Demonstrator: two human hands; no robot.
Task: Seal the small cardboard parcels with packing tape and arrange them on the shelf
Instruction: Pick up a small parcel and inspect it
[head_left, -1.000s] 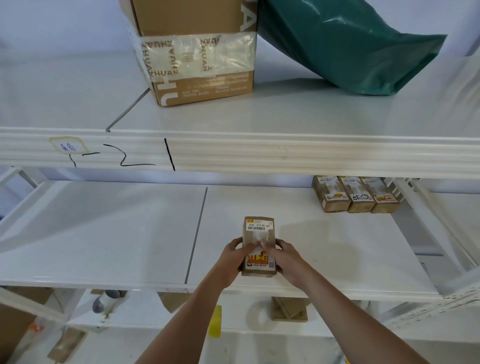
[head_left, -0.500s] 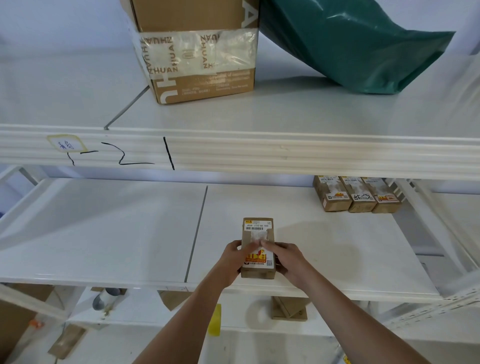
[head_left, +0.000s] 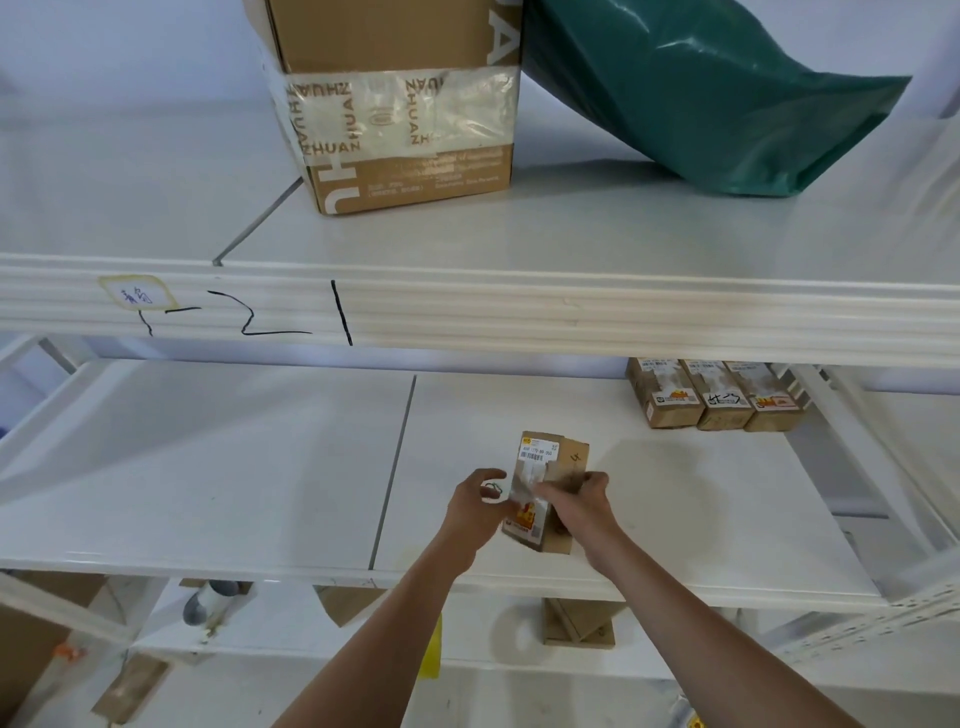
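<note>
While the small parcel (head_left: 550, 491) sits tilted on the middle shelf (head_left: 675, 519), both hands are at it: the right hand (head_left: 582, 501) wraps over its right side and top with curled fingers, gripping it, and the left hand (head_left: 475, 506) is just beside its left edge. Motion blur makes it hard to say whether the left fingers pinch the parcel or only brush it; they look curled toward it, thumb raised. Its labelled face, with a white barcode sticker at the far end and a yellow-and-red sticker at the near end, is turned up and to the left, and a plain brown side shows on the right.

Beyond the parcel and to its right, three more parcels (head_left: 714, 395) stand side by side, touching, at the back of the same shelf. Above the parcel, on the upper shelf (head_left: 571, 312), a large taped cardboard box (head_left: 405, 119) stands with a green plastic bag (head_left: 701, 93) leaning against its right side. Below the parcel, on the lower shelf, a flat piece of cardboard (head_left: 576, 621) lies.
</note>
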